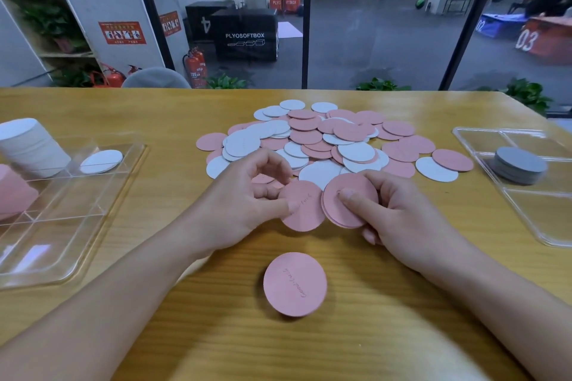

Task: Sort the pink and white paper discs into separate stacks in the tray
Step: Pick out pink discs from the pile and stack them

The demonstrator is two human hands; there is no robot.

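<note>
A mixed pile of pink and white paper discs (325,136) lies spread over the middle of the wooden table. My left hand (244,207) pinches a single pink disc (305,213) by its left edge. My right hand (393,216) grips a small stack of pink discs (345,210), thumb pressed on top. The two lots touch edge to edge. One loose pink disc (294,284) with handwriting lies nearer me. The clear divided tray (93,213) on the left holds a tall white stack (29,148), a lone white disc (101,161) and a pink stack (12,192).
A second clear tray (526,204) at the right holds a stack of grey discs (518,165). The table's far edge runs along a glass wall with plants and fire extinguishers behind it.
</note>
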